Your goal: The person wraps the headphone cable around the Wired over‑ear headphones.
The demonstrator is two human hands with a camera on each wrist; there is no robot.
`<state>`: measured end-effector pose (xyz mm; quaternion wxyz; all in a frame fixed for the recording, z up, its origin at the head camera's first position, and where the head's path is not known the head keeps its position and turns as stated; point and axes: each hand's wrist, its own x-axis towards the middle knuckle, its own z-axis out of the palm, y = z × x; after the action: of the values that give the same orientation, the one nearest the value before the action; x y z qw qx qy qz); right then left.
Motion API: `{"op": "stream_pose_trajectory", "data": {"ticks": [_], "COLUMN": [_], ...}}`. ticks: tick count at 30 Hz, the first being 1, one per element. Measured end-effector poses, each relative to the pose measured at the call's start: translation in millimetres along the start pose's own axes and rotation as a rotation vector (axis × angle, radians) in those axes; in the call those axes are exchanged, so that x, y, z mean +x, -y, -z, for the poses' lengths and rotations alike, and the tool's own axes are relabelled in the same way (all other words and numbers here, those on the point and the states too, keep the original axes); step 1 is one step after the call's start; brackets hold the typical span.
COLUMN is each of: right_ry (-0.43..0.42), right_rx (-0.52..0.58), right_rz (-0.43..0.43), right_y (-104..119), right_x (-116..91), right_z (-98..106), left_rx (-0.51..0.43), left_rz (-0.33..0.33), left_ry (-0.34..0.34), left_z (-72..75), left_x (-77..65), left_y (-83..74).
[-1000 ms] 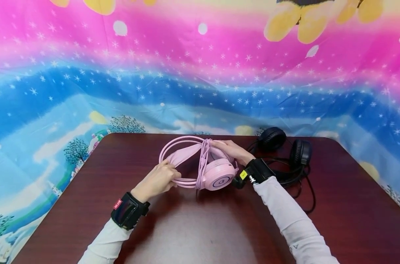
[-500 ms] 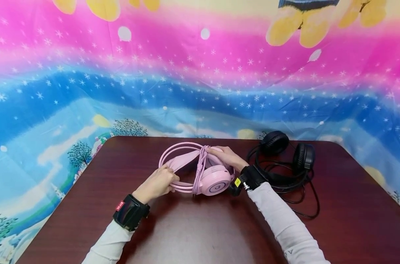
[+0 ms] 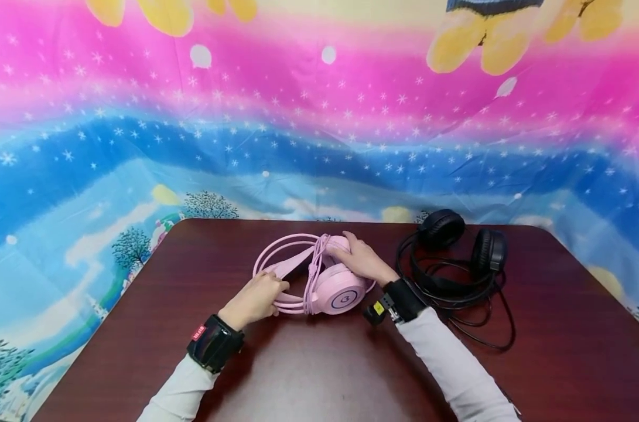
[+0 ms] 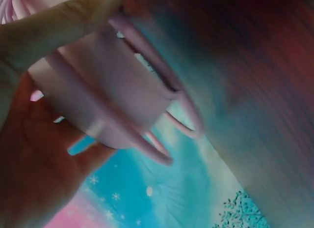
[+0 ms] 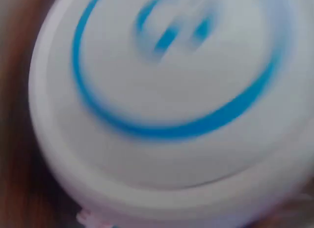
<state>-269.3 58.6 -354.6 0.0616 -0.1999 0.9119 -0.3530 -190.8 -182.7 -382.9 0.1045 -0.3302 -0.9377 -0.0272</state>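
Observation:
In the head view, pink headphones [image 3: 342,291] lie on their side over the table, their pink cable [image 3: 313,269] bundled around the band near the ear cups. My left hand [image 3: 256,298] grips the headband at its left end. The left wrist view has the thumb across the padded strap [image 4: 117,85], with fingers on its other side. On the far ear cup my right hand [image 3: 364,261] keeps hold, thumb toward the near side and other fingertips partly hidden behind the cup. The near ear cup [image 5: 167,159], with a blue ring logo, fills the blurred right wrist view.
Black headphones [image 3: 489,251] with a coiled black cable lie at the back right, close to the right wrist. A dark brown table [image 3: 314,375] spans the view, backed by a printed cloth [image 3: 319,135]. Both wrists wear black straps.
Both hands have brought the pink headphones slightly lower and nearer, away from the table's back edge. The right thumb and fingers have spread further apart on the far ear cup.

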Motion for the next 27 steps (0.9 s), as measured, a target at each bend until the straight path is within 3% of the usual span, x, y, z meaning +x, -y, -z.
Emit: {"op": "stream_pose_trajectory", "data": {"ticks": [3,7,12,20,27], "right_ry": [0.113,0.218,0.180,0.111,0.113], "right_rx": [0.004,-0.013,-0.077,-0.081,-0.029], "right_rz": [0.029,0.114,0.227,0.239,0.204], "right_y": [2.8,0.9,-9.0,-15.2,-18.5], "right_x": [-24.3,-48.2,-56.8,-57.1,-57.4], "right_z": [7.4,15.7,14.0,1.1,17.6], "left_rx": [-0.070,-0.149,-0.143,-0.078,-0.045], "left_rz": [0.029,-0.004,-0.020,0.026,0.053], "left_ry": [0.039,0.003,-0.038,-0.106,-0.096], "left_z": [-0.6,0.1,-2.6,-10.1,-4.8], "left_x": [-0.1,1.0,5.1,1.5,0.9], "left_y": [-5.0,-11.7,-18.2,-10.3,-0.7]}}
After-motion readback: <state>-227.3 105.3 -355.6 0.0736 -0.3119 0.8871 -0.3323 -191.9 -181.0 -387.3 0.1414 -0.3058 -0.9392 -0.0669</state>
